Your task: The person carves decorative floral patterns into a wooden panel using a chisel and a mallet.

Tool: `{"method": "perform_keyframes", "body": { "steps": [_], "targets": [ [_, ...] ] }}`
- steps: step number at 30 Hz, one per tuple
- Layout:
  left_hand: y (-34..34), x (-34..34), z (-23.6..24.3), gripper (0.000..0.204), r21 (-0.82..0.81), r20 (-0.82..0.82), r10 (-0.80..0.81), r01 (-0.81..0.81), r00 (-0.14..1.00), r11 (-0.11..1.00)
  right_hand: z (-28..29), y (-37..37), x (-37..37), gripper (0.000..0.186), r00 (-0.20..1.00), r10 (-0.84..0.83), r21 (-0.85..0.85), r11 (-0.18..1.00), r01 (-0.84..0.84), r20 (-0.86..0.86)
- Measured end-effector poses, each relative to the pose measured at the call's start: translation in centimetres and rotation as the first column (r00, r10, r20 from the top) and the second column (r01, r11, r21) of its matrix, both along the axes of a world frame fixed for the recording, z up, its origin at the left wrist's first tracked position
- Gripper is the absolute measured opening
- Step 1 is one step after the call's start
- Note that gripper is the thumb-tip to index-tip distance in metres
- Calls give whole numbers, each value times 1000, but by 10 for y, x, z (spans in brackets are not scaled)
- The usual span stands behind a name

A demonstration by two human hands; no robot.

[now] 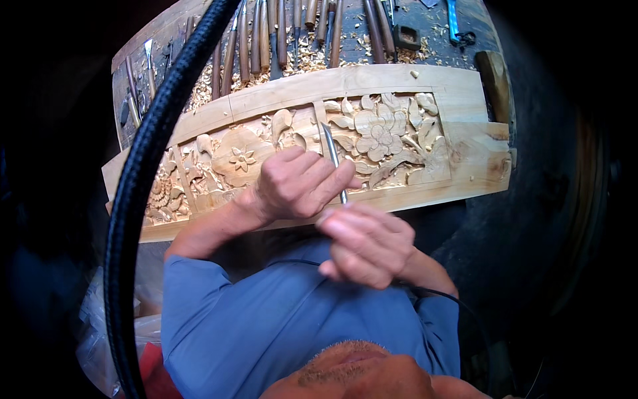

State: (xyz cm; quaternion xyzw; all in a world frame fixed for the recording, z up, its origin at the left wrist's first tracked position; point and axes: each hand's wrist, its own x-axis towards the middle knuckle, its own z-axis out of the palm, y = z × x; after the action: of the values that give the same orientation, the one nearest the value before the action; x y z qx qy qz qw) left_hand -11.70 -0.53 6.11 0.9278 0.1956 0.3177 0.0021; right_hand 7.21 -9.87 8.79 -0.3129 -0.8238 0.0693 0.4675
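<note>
Here we are over a long carved board (465, 156), lying across the near side of the worktop (432, 16), and both hands are on one slim metal chisel (331, 143)! The left hand (298, 183) is curled in tight, fingers around the shaft, with its wrist low over the carving. Just below it comes the right hand (372, 243), slightly blurred, closed around the lower end of the tool, so the handle is hidden in that fist. The blade slants up and a little left, its tip over the plain upright strip (320, 120) between two carved sections; whether it touches the wood, I cannot tell. Right beside it, a big layered flower (380, 133) fills the right-hand section, leaves curling all around, while to the left a small pointed flower (242, 159) sits on a smooth raised patch. Beyond the board, look at that row of wooden-handled tools (256, 43) lying among pale shavings (311, 60)! A small dark square block (407, 38) sits at their right, a blue-handled tool (453, 20) farther right again.
</note>
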Motion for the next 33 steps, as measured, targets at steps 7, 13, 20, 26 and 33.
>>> {"method": "perform_keyframes", "body": {
  "steps": [7, 13, 20, 26, 33],
  "targets": [
    [4, 25, -17, 21, 35, -61, -4, 6, 998, 999, -33, -45, 21, 34, 872, -489, -576, 710, 405, 10],
    [-5, 47, -14, 33, -212, 45, -134, 141, 990, 967, -46, -52, 18, 40, 737, -676, -637, 564, 525, 9],
    [14, 80, -20, 30, -415, 353, -98, 250, 930, 875, -39, -23, 23, 10, 773, -625, -582, 589, 560, 111],
    [12, 82, -45, 46, -516, 301, -215, 348, 929, 783, -44, -28, 17, 14, 805, -582, -525, 652, 548, 116],
    [17, 79, -53, 60, -536, 330, -330, 464, 884, 705, -33, -28, 5, 17, 821, -566, -566, 653, 503, 76]
  ]
}}
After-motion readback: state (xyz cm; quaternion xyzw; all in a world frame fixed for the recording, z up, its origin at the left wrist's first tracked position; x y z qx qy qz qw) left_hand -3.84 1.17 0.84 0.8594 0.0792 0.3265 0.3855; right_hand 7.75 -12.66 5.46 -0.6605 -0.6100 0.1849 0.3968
